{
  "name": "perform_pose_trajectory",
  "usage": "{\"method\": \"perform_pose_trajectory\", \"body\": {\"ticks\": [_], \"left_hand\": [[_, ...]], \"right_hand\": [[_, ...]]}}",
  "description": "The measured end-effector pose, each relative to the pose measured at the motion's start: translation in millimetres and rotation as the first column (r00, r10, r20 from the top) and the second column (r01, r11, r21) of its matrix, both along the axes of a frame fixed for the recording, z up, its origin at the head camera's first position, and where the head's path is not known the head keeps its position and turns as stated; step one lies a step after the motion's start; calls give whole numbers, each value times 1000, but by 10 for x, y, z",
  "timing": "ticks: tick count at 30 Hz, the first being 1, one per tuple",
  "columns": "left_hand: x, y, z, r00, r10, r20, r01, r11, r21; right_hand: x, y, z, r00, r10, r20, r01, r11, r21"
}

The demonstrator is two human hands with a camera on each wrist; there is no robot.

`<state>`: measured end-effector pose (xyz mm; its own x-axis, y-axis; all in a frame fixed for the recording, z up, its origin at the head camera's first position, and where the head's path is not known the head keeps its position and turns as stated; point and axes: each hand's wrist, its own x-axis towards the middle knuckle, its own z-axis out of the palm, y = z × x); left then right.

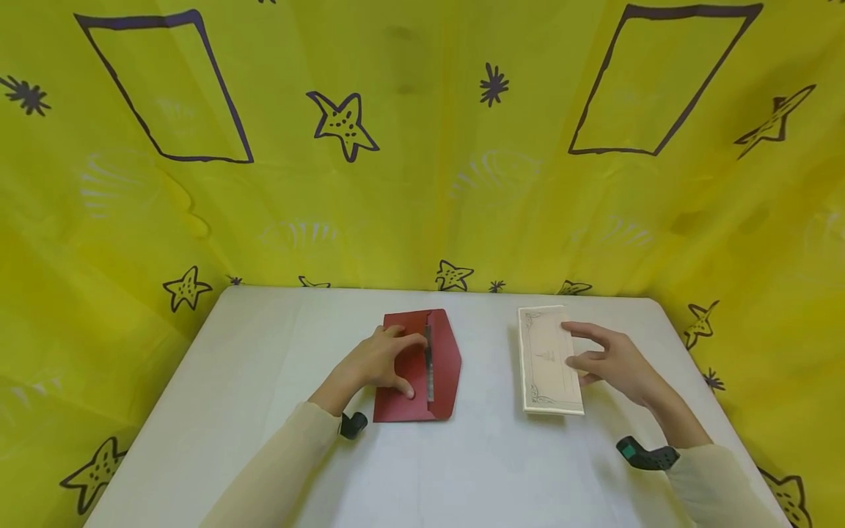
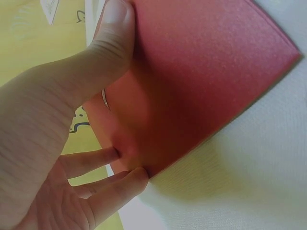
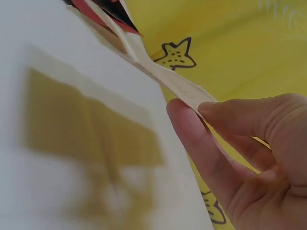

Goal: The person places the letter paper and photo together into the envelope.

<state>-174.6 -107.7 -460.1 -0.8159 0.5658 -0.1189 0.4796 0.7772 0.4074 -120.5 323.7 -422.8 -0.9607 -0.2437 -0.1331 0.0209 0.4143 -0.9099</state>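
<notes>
By the right hand [image 1: 610, 363], a cream card [image 1: 544, 359] was pinched at its right edge, above the white tabletop [image 1: 488, 367]. By the left hand [image 1: 379, 359], thumb and bent fingers spread, a red envelope [image 1: 412, 364] was gripped, mouth gaping; its right flap [image 1: 449, 363] was separated from the card by open tabletop.

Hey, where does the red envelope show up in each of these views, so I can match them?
Head: the red envelope lies just below the picture's centre, under the left hand.
Left wrist: the red envelope looms large across the upper middle and right.
Right wrist: only part of the red envelope shows, at the top edge left of centre, beyond the cream card.
Shared landmark: the yellow backdrop with dark drawings.
</notes>
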Motion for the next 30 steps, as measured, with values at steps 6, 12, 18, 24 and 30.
{"method": "perform_pose_trajectory", "body": {"ticks": [6,12,18,24,30], "left_hand": [[-3,11,17,1000,6,8,-6,1000,-6],[10,16,42,1000,-1,1,1,1000,5],[13,22,52,1000,-8,-9,9,1000,10],[11,24,39,1000,7,3,-7,1000,-1],[14,28,14,1000,18,4,-18,1000,-5]], "right_hand": [[-67,-160,-51,1000,-18,-2,18,1000,-24],[-125,-333,-105,1000,-24,13,25,998,-60],[-156,-489,-168,1000,-13,16,14,996,-91],[-173,-662,-242,1000,-5,26,8,992,-126],[-210,-816,-326,999,17,32,-13,994,-104]]}}
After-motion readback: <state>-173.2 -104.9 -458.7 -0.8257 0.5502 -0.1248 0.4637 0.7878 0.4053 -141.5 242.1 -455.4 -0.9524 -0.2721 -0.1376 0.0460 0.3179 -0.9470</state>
